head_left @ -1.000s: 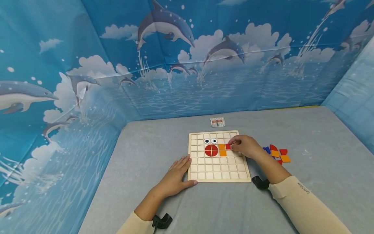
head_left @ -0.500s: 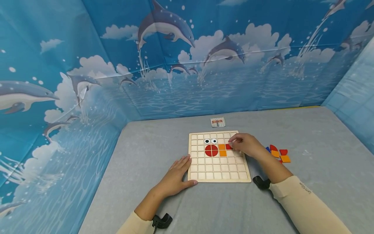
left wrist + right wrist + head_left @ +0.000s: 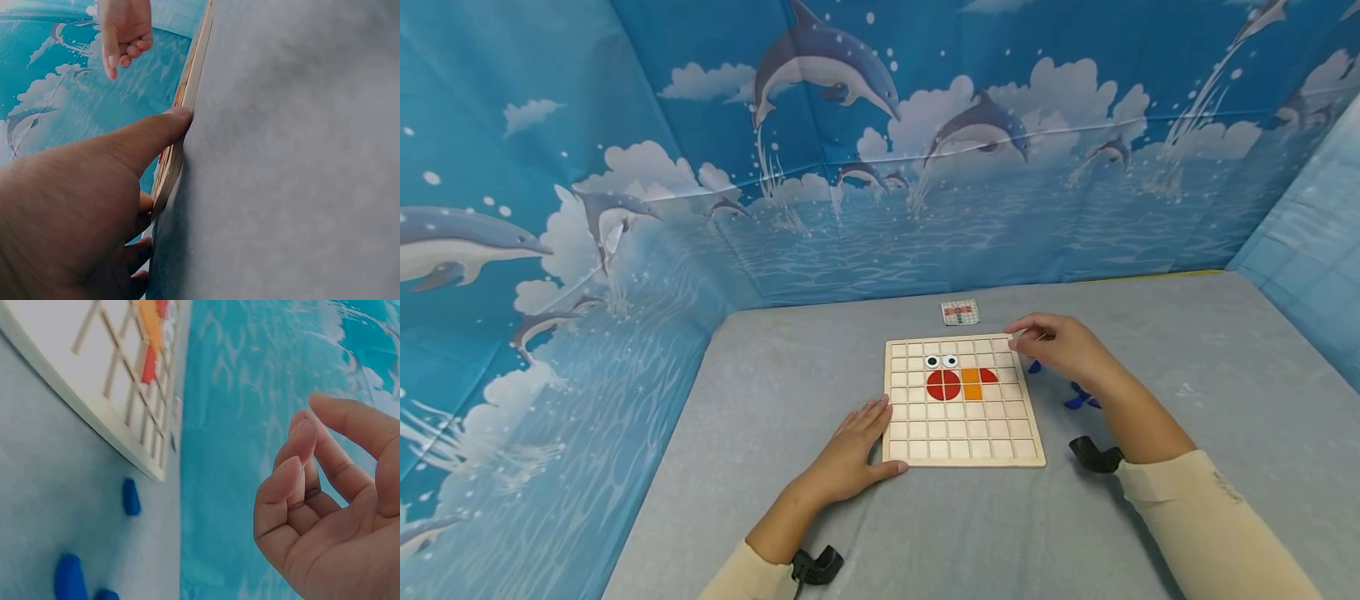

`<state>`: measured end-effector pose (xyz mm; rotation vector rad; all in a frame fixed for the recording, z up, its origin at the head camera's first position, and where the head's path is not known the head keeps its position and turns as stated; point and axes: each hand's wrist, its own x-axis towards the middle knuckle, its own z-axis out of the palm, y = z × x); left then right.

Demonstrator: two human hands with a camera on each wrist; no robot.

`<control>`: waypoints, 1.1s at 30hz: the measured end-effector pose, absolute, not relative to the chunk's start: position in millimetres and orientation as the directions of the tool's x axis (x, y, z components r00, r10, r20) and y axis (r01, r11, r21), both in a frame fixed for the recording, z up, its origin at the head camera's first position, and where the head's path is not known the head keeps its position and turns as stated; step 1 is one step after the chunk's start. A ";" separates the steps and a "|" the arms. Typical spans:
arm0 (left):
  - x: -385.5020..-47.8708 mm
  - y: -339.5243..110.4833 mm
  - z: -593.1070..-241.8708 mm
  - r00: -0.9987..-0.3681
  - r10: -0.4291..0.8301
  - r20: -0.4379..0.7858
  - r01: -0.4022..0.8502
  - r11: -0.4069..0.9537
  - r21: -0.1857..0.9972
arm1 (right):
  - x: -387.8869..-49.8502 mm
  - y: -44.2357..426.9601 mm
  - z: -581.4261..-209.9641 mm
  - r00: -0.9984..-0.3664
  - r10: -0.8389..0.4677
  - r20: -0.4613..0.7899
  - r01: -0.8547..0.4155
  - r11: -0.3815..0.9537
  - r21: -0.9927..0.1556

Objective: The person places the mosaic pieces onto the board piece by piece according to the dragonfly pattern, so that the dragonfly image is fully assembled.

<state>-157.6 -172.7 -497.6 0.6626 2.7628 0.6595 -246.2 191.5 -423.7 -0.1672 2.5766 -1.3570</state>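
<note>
Right hand off, left hand steadying the board.
From my head view, the wooden board (image 3: 958,450) lies on the bench (image 3: 790,367), the left hand (image 3: 847,457) on its left edge and near corner, I judge to stop it sliding. The small picture card (image 3: 960,312) lies beyond it, probably for easy viewing. Compared with half a second ago, the right hand (image 3: 1067,350) has moved to the far right corner, uncovering the red quarter-round (image 3: 988,376) beside the orange squares (image 3: 972,392). My left wrist view shows thumb and fingers apart along the rim. My right wrist view shows a loosely curled, visibly unloaded grip, with blue pieces (image 3: 130,497) beside the board.
</note>
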 end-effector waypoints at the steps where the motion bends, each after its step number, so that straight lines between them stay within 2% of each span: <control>1: -157.3 -172.7 -497.4 -0.873 0.476 -0.112 0.375 0.798 0.472 | -245.0 193.6 -421.0 -0.968 -0.201 -0.149 0.010 0.562 -0.827; 8: -156.7 -172.6 -495.3 -0.871 0.480 -0.109 0.379 0.795 0.474 | -239.6 210.6 -410.6 -0.970 -0.185 -0.158 0.027 0.565 -0.825; 18: -156.2 -172.6 -495.4 -0.871 0.479 -0.110 0.377 0.794 0.477 | -232.7 243.7 -419.6 -0.971 -0.168 -0.172 0.028 0.631 -0.775; 33: -156.4 -172.4 -495.4 -0.869 0.487 -0.094 0.388 0.786 0.481 | -233.5 284.3 -446.8 -0.937 -0.153 -0.315 0.119 0.706 -0.698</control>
